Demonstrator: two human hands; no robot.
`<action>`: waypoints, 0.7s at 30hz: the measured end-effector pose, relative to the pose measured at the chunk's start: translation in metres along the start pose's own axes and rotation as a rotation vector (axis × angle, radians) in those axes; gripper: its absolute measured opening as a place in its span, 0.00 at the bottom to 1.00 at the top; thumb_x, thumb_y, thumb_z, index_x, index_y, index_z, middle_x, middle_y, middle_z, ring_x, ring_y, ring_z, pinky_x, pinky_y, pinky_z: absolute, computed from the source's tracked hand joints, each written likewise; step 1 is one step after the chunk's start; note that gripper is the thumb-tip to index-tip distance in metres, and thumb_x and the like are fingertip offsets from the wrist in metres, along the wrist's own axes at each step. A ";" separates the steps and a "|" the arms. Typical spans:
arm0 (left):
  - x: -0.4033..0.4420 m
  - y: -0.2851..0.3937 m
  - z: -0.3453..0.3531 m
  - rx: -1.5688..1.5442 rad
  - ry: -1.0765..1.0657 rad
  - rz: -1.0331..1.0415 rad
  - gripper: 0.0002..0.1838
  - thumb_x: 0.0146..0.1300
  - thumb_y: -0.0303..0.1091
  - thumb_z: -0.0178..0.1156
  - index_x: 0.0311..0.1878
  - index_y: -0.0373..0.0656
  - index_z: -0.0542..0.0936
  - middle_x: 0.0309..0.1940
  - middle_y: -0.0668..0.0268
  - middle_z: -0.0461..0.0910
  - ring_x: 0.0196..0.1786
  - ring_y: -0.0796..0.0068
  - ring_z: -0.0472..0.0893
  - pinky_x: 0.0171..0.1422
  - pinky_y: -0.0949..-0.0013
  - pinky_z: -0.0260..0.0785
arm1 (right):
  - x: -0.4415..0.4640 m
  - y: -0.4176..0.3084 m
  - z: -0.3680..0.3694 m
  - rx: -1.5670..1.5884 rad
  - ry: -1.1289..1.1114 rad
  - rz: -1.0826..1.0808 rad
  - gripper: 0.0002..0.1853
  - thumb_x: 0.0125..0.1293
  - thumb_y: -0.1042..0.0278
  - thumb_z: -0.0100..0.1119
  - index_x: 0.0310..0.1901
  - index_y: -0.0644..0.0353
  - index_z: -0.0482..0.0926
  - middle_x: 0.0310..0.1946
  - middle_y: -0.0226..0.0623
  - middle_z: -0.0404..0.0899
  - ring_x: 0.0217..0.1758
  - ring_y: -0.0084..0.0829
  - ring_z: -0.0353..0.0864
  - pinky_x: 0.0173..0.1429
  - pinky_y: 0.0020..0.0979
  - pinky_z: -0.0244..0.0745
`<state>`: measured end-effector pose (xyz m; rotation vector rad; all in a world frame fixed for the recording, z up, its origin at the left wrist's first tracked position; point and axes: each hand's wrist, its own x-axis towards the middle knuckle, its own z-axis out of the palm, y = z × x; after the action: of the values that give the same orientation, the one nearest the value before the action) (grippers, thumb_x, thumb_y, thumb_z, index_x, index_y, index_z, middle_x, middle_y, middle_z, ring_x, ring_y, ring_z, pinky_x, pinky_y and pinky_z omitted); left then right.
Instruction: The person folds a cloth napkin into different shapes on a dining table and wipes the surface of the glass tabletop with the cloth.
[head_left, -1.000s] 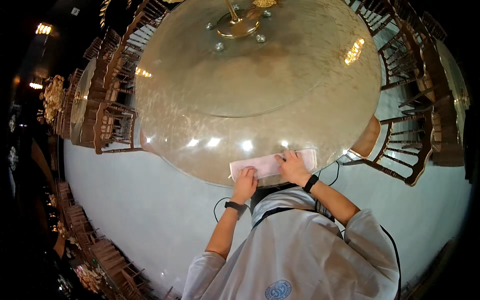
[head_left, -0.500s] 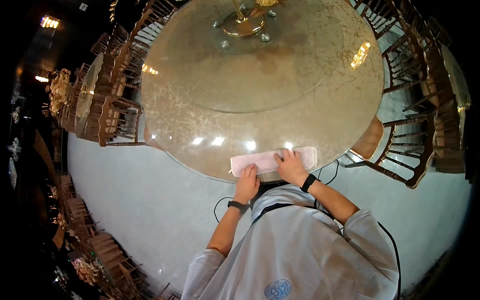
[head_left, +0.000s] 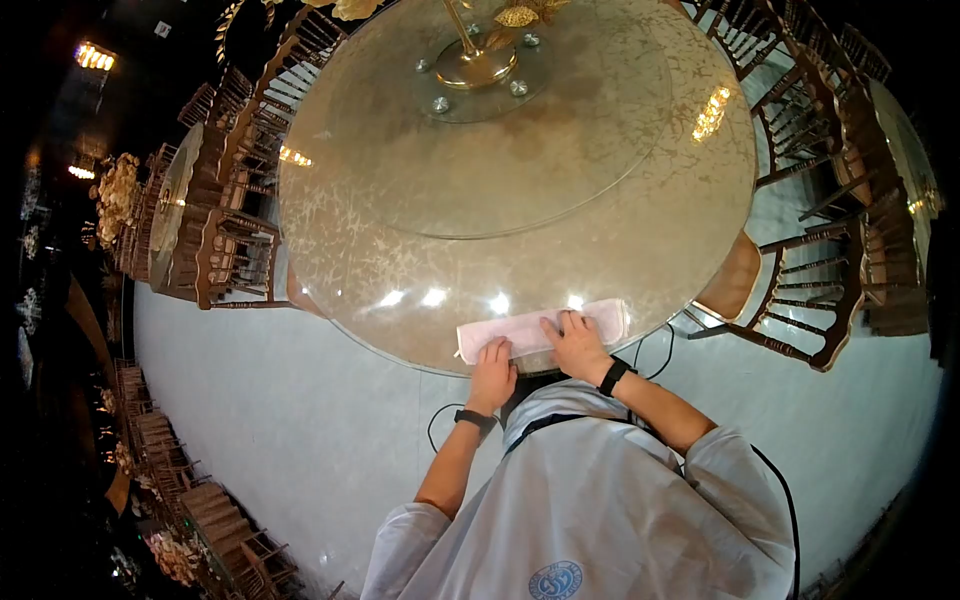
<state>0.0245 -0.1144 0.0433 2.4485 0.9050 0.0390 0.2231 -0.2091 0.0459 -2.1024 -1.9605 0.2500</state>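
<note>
A pale pink cloth (head_left: 527, 332), folded into a long flat strip, lies near the front edge of the round glass-topped table (head_left: 400, 180). On the left part of the cloth rests my left hand (head_left: 493, 375), its fingers laid flat on the fabric. My right hand (head_left: 580, 350) lies on the cloth right of its middle, with the fingers somewhat apart and the thumb pointing left. Both palms reach over the table's edge. Neither hand is wrapped round the cloth.
A gold stand (head_left: 476, 66) with clear knobs around its base is at the table's far middle. Wooden chairs line both sides; the nearest right chair (head_left: 815, 300) stands close to the table. A black cable (head_left: 672, 350) hangs by my waist.
The view has shifted slightly. My right hand's fingers have moved a little on the cloth; my left hand stays on its left part.
</note>
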 end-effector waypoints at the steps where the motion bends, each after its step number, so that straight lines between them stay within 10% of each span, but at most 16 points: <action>1: -0.001 0.000 0.000 0.004 -0.003 -0.003 0.27 0.55 0.27 0.59 0.59 0.35 0.68 0.61 0.53 0.67 0.64 0.50 0.65 0.69 0.56 0.61 | 0.000 0.001 0.003 0.000 -0.001 -0.001 0.28 0.55 0.63 0.57 0.60 0.58 0.74 0.48 0.48 0.70 0.54 0.44 0.67 0.51 0.42 0.64; 21: -0.003 -0.004 0.003 -0.035 -0.002 0.014 0.29 0.53 0.26 0.60 0.60 0.33 0.67 0.62 0.50 0.65 0.64 0.46 0.64 0.70 0.55 0.59 | 0.000 0.003 0.001 0.068 0.049 0.034 0.25 0.54 0.61 0.63 0.56 0.53 0.77 0.43 0.45 0.71 0.52 0.44 0.68 0.49 0.42 0.64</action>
<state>0.0207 -0.1155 0.0393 2.4228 0.8790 0.0570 0.2256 -0.2091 0.0440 -2.0804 -1.8639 0.2644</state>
